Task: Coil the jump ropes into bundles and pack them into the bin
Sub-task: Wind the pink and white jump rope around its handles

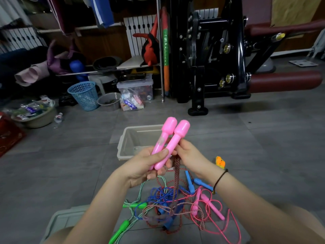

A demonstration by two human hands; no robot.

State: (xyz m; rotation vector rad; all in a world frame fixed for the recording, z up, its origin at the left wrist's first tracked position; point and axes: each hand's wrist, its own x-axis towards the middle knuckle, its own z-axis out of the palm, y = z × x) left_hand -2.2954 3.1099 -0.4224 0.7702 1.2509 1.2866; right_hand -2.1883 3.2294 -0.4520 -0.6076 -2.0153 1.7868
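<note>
Coiling is only starting: our left hand [146, 164] grips both pink handles [168, 143] together, our right hand [190, 155] pinches alongside. Next we must loop the hanging cord [176, 175].

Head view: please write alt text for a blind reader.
A person's left hand and right hand hold two pink jump-rope handles side by side above a tangle of coloured ropes on the floor. A clear bin stands behind.

A person's left hand [147, 164] grips two pink jump-rope handles [168, 143] side by side, upright, while the right hand [191, 156] pinches them from the other side. Their braided cord [176, 182] hangs to a tangle of ropes [172, 205] on the tiled floor [263, 147], before a clear bin [123, 145].
</note>
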